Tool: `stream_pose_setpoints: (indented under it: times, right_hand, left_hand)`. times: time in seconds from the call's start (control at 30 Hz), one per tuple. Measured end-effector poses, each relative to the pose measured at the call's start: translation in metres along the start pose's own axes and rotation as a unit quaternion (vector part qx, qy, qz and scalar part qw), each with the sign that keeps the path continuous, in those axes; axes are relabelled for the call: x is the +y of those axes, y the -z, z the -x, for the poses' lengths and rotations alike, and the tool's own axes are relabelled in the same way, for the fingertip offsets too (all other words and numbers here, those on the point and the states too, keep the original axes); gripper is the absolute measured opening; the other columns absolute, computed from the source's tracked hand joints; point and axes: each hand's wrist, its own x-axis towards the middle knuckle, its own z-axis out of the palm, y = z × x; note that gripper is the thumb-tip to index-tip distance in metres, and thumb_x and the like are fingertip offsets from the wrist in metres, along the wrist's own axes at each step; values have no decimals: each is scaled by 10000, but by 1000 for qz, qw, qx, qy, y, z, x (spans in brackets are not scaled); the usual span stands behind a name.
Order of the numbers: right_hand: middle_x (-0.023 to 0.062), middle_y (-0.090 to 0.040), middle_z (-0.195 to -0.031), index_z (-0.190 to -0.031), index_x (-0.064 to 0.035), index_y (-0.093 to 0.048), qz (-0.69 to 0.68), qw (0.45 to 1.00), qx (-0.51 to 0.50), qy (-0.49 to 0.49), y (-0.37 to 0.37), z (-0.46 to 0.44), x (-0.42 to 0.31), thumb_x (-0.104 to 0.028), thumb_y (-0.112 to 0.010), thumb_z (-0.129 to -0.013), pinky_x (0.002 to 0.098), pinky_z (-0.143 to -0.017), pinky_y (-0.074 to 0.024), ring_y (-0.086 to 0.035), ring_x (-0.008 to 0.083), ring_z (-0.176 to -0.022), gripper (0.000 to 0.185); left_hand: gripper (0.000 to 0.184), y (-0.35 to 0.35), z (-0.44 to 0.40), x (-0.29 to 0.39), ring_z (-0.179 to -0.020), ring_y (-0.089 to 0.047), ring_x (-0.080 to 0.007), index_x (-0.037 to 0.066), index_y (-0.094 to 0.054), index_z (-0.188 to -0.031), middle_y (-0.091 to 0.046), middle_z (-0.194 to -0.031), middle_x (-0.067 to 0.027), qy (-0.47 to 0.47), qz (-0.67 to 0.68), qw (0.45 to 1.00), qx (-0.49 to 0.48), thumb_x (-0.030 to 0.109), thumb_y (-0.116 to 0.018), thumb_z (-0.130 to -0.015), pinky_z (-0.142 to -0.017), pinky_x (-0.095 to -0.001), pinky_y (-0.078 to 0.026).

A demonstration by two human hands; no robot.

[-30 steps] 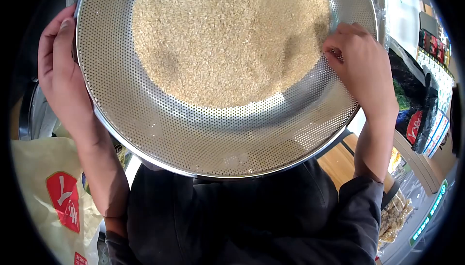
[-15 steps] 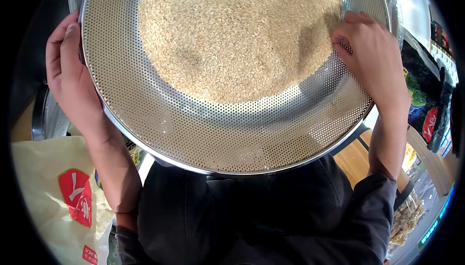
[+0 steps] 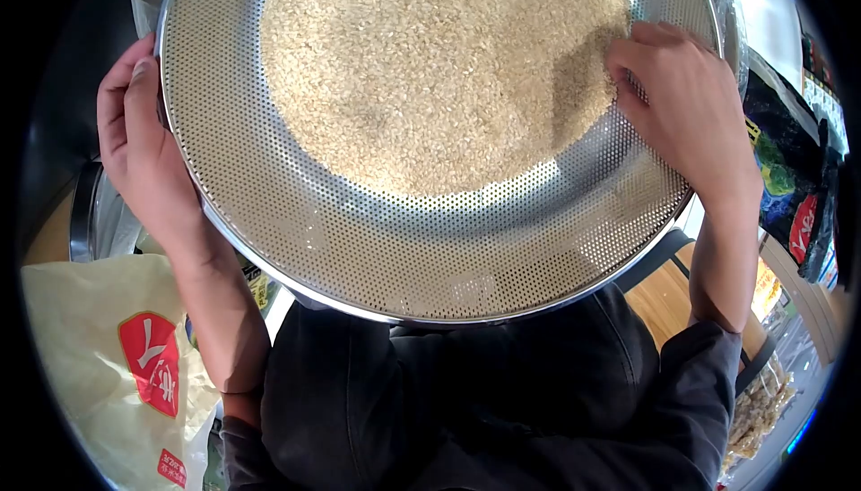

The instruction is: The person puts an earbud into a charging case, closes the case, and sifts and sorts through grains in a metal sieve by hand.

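Observation:
A wide, round perforated metal sieve [image 3: 466,267] fills the upper middle of the head view, above my lap. A broad heap of pale tan grains [image 3: 430,78], resembling brown rice, lies in it. My left hand [image 3: 148,132] holds the sieve's left rim, fingers bent at the outer side. Inside the right wall, my right hand [image 3: 682,101] rests at the edge of the heap with its fingers curled and pinched together. Whatever those fingertips hold is hidden. A shadow falls over the grains beside them.
At lower left stands a cream bag [image 3: 81,330] with a red label. Dark, colourful packages [image 3: 789,168] are on the right. A clear bag of brown pieces [image 3: 758,410] sits at lower right, near a wooden surface [image 3: 664,298].
The sieve's left rim and my left hand have shifted slightly right and down in view. My right fingertips have moved slightly left at the edge of the grains.

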Motion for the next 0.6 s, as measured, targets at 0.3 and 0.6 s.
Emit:
stream_pose_setpoints:
  times: [0.3, 0.6]
  right_hand:
    - [128, -611, -848, -824, 2, -615, -73, 997, -5, 4, 5, -1, 12, -37, -644, -851, 442, -766, -530, -662, 331, -860, 56]
    - [118, -636, -866, -787, -3, -633, -25, 1000, -15, 5, -3, 0, 7, -72, -658, -854, 434, -771, -537, -669, 326, -856, 99]
  left_hand:
    - [232, 2, -1, -1, -884, -667, -106, -16, -664, -1159, -716, -1019, -83, -7, -11, 1000, 1, 146, -563, -1028, -799, -209, -509]
    - [257, 20, -15, 29, -926, -655, -134, 135, -742, -1143, -713, -1028, -73, -277, -441, 852, -55, 280, -729, -931, -800, -298, -534]
